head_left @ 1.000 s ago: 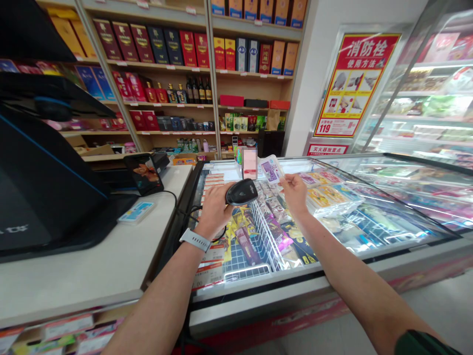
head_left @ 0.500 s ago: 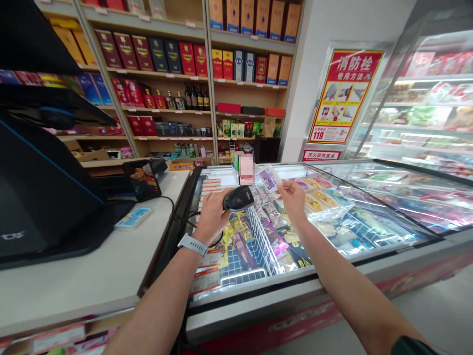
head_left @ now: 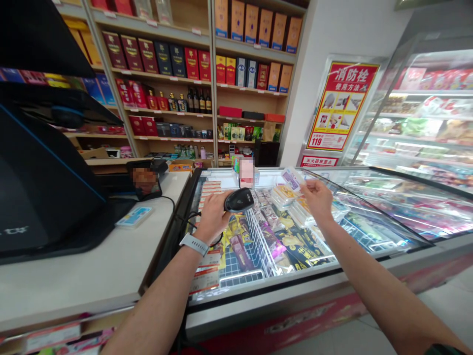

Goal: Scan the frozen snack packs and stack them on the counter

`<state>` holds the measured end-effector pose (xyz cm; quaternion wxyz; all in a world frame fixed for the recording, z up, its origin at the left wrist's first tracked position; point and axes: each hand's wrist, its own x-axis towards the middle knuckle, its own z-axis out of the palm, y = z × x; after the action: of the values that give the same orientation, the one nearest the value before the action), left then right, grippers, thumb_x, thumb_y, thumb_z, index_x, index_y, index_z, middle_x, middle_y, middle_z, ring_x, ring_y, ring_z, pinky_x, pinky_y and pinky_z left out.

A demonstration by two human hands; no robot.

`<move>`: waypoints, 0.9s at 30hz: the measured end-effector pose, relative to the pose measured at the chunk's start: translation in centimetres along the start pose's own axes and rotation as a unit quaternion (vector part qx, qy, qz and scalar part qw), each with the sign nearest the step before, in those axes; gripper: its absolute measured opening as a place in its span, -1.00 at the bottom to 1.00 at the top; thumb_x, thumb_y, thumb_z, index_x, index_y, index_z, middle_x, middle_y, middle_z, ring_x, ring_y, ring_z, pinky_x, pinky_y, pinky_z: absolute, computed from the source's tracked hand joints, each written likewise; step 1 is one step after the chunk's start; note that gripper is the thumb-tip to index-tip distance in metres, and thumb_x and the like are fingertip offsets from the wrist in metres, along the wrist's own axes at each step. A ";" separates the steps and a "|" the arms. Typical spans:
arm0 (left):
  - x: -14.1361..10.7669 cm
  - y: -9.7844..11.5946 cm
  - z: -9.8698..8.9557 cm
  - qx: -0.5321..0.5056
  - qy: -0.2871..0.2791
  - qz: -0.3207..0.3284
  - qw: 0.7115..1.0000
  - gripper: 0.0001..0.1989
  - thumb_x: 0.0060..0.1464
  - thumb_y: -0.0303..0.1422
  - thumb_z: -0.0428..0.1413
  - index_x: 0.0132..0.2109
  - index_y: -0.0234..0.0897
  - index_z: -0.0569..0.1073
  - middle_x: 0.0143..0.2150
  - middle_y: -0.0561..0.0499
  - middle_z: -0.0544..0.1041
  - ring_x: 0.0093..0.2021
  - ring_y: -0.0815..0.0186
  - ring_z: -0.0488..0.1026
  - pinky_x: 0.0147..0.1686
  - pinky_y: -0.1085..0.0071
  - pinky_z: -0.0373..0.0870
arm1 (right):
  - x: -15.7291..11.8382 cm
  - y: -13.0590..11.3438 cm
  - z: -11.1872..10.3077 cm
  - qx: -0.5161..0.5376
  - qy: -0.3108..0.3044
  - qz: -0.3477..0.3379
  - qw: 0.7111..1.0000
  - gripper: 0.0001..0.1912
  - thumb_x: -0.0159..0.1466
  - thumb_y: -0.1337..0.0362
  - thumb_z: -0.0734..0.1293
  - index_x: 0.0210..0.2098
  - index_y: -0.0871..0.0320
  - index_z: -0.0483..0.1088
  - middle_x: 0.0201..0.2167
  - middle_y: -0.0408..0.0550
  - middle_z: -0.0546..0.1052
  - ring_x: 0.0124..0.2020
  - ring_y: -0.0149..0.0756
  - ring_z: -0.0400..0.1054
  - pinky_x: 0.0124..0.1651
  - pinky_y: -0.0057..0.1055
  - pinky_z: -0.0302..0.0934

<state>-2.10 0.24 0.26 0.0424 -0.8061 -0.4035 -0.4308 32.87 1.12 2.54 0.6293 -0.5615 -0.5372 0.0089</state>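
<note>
**Q:** Confirm hand status on my remote feed. What does each hand have?

**A:** I read the left hand (head_left: 212, 217) as closed around a black handheld barcode scanner (head_left: 236, 199), cradling its body from below with the front end clear of the palm. The right hand (head_left: 318, 197) is almost closed, in a pinch grip on the lower edge of a film-wrapped packet (head_left: 291, 179) with a purple label.

**Q:** Locate the packet.

**A:** I have it raised above the chest freezer (head_left: 295, 288), near the far rim and over the stacked packets (head_left: 284, 195). A wire divider (head_left: 258, 241) stands below and between the two hands. I cannot tell from here whether the packet's contents are frozen.

**Q:** Handling notes?

**A:** I judge the packet to be light and thin, with slippery film and some flex. Hold it by the sealed edge, as the pinch does now, and keep pressure off the middle. I judge the scanner to be stiff and fairly light. Hold it by the body, and allow for the black cable (head_left: 177, 207) running off toward the cream counter (head_left: 74, 276)
</note>
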 end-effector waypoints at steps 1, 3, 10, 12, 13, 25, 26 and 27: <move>0.0 0.0 0.0 -0.001 0.000 0.000 1.000 -0.48 0.02 -0.53 0.07 0.18 -0.25 0.37 0.10 -0.11 0.54 0.11 0.09 0.43 0.17 0.11 0.25 | 0.6 0.2 -0.5 -0.032 0.005 -0.007 0.999 -0.61 0.16 -0.01 0.36 -0.21 0.17 0.46 -0.30 0.01 0.59 -0.34 -0.17 0.48 -0.28 -0.19 0.42; 0.0 0.0 0.0 -0.001 -0.001 0.002 1.000 -0.47 0.02 -0.54 0.06 0.18 -0.25 0.37 0.10 -0.10 0.54 0.11 0.10 0.43 0.18 0.11 0.25 | 1.7 0.6 -1.6 -0.099 0.020 -0.024 0.995 -0.65 0.16 0.03 0.36 -0.21 0.18 0.47 -0.29 0.03 0.59 -0.33 -0.16 0.48 -0.21 -0.20 0.39; 0.1 -0.1 0.1 0.004 -0.006 0.004 1.000 -0.47 0.01 -0.54 0.06 0.17 -0.25 0.38 0.09 -0.09 0.54 0.10 0.11 0.43 0.18 0.12 0.25 | 4.5 2.8 -4.7 -0.344 -0.004 -0.117 0.931 -0.71 0.24 0.19 0.27 -0.18 0.25 0.50 -0.25 0.11 0.54 -0.28 -0.15 0.42 -0.13 -0.25 0.27; 0.1 -0.1 0.1 0.003 -0.006 0.003 1.000 -0.47 0.01 -0.53 0.06 0.17 -0.24 0.37 0.09 -0.10 0.54 0.11 0.11 0.43 0.19 0.11 0.24 | 4.9 3.6 -5.3 -0.400 -0.028 -0.125 0.907 -0.69 0.28 0.20 0.24 -0.13 0.25 0.49 -0.21 0.14 0.53 -0.23 -0.12 0.41 -0.14 -0.26 0.25; 0.1 -0.1 0.0 0.003 -0.007 0.002 1.000 -0.47 0.01 -0.53 0.06 0.18 -0.24 0.37 0.10 -0.10 0.54 0.12 0.10 0.43 0.19 0.10 0.23 | 5.1 3.9 -5.6 -0.425 -0.042 -0.130 0.895 -0.69 0.30 0.20 0.23 -0.11 0.25 0.49 -0.18 0.15 0.53 -0.20 -0.11 0.41 -0.15 -0.27 0.23; 0.0 -0.5 0.4 0.009 -0.014 -0.002 1.000 -0.46 0.00 -0.51 0.07 0.18 -0.24 0.36 0.11 -0.12 0.53 0.14 0.08 0.42 0.21 0.09 0.22 | 5.8 5.7 -6.0 -0.536 -0.181 -0.117 0.816 -0.74 0.33 0.19 0.26 -0.09 0.14 0.51 -0.13 0.05 0.54 -0.19 -0.17 0.43 -0.22 -0.34 0.20; 0.0 -0.5 0.4 0.010 -0.015 -0.003 1.000 -0.45 0.00 -0.51 0.08 0.18 -0.24 0.36 0.11 -0.12 0.53 0.14 0.08 0.42 0.21 0.09 0.22 | 5.8 5.7 -6.0 -0.537 -0.186 -0.117 0.815 -0.74 0.32 0.20 0.27 -0.09 0.13 0.51 -0.13 0.04 0.54 -0.19 -0.17 0.44 -0.21 -0.34 0.20; 0.0 -0.5 0.4 0.010 -0.015 -0.003 1.000 -0.45 -0.01 -0.50 0.08 0.18 -0.24 0.37 0.11 -0.12 0.53 0.14 0.07 0.43 0.21 0.09 0.22 | 5.8 5.6 -5.9 -0.538 -0.188 -0.115 0.814 -0.74 0.32 0.19 0.27 -0.09 0.13 0.51 -0.13 0.04 0.54 -0.19 -0.17 0.44 -0.22 -0.34 0.21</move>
<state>-2.22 0.77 -0.12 0.0430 -0.8108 -0.4110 -0.4145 42.70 2.59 3.60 0.1103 -0.7317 -0.6250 -0.2486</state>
